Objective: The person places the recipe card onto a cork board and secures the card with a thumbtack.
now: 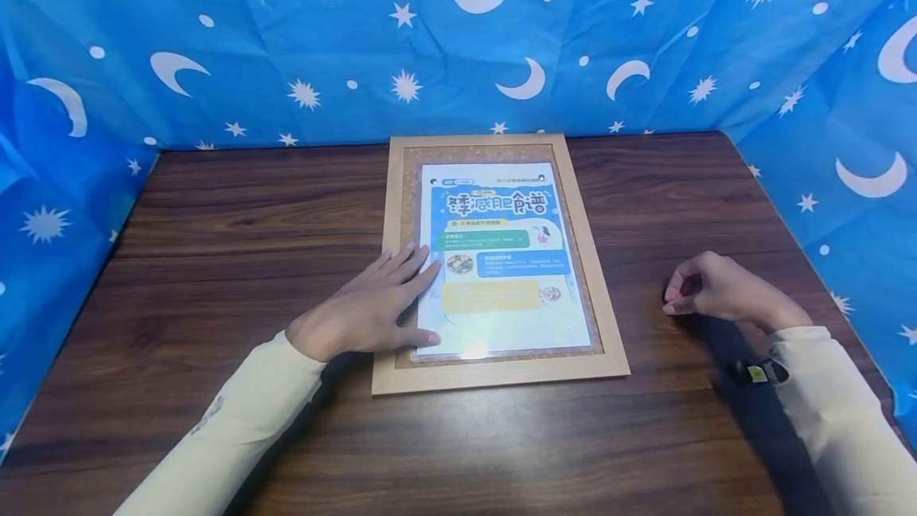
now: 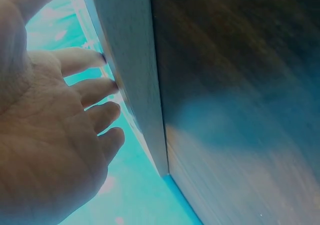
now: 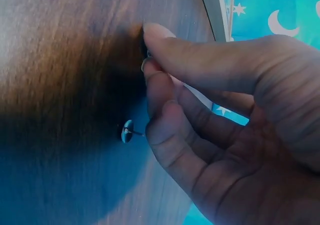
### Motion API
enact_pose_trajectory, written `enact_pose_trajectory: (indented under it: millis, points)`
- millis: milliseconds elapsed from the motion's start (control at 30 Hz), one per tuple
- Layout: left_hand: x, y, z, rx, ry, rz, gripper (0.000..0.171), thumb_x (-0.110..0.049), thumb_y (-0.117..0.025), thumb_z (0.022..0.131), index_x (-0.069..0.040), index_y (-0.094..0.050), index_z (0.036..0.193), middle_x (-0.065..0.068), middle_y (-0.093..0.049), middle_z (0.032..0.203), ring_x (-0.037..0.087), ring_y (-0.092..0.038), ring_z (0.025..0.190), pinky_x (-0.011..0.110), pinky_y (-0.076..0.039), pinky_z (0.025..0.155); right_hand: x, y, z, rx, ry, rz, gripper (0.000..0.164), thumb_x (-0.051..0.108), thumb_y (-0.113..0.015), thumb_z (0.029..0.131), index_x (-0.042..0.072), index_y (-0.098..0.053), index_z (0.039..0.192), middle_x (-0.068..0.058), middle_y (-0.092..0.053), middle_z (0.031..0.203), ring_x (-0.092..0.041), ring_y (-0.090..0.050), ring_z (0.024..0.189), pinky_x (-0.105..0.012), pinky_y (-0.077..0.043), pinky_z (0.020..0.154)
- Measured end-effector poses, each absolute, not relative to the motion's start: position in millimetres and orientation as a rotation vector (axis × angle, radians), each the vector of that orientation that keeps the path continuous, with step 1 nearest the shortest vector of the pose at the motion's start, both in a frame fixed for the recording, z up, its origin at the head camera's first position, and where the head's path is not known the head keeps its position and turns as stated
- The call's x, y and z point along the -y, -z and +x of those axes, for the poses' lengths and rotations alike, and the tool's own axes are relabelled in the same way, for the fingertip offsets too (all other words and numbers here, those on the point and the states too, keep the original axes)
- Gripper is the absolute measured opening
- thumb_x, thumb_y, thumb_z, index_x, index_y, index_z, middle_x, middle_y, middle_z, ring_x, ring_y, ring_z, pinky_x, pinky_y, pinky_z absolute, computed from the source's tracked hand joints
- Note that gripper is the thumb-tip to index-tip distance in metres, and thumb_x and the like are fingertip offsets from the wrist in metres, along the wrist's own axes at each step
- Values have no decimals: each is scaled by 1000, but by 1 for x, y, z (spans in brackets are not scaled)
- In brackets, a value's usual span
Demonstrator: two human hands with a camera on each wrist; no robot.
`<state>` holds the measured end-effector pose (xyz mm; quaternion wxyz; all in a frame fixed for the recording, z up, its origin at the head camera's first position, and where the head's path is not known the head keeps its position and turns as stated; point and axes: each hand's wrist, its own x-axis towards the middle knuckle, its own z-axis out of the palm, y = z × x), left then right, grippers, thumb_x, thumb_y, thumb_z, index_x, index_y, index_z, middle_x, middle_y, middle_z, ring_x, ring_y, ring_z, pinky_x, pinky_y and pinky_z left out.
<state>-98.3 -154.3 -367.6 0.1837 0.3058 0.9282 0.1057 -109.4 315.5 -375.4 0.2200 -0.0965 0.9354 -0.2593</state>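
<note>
A printed sheet (image 1: 501, 333) with a glossy surface lies on a cork board (image 1: 487, 154) in a light wooden frame (image 1: 602, 305). Dark round tacks sit at the sheet's top left corner (image 1: 433, 181) and top right corner (image 1: 541, 178). My left hand (image 1: 380, 301) rests spread over the frame's left side, fingertips and thumb on the sheet's edge. To the right of the board, my right hand (image 1: 731, 289) pinches a small thumbtack (image 3: 145, 65), mostly hidden between thumb and fingertips. Just below those fingers, another thumbtack (image 3: 128, 131) lies on the table, its pin sticking out.
The dark wood table (image 1: 236, 229) extends on both sides of the board. Blue cloth (image 1: 344, 38) with moons and stars stands behind and at both sides. A dark band with a yellow-green patch (image 1: 758, 373) is at my right wrist.
</note>
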Motion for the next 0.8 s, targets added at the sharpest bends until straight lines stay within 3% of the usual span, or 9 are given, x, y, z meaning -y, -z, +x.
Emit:
enact_pose_trajectory:
  millis: [367, 533, 700, 800]
  points:
    - [157, 365, -91, -2594, -309, 835, 100, -62, -66, 90, -10, -21, 162, 14, -6, 169, 30, 4, 155, 51, -3, 124, -306, 377, -117, -2656, 675, -291, 11, 11, -77, 90, 11, -75, 79, -1, -66, 79, -18, -52, 65, -32, -45, 57]
    - [159, 367, -88, -2594, -330, 833, 99, -62, -66, 91, -11, -20, 162, 13, -5, 169, 30, 4, 155, 50, -3, 124, -300, 377, -125, -2666, 686, -303, 12, 5, -71, 93, 9, -74, 83, -2, -68, 82, -18, -52, 69, -31, -43, 59]
    - [161, 369, -85, -2593, -355, 824, 99, -63, -63, 91, -11, -19, 162, 12, -5, 169, 30, 4, 155, 50, -4, 124, -286, 369, -132, -2694, 753, -296, 11, -4, -62, 95, 2, -70, 90, -5, -70, 83, -20, -61, 72, -32, -51, 62]
    - [163, 368, -83, -2594, -369, 814, 98, -62, -64, 92, -10, -20, 162, 12, -6, 169, 30, 3, 155, 50, -4, 124, -270, 360, -136, -2721, 803, -332, 6, 1, -65, 97, 0, -69, 93, -7, -69, 83, -20, -64, 73, -31, -55, 64]
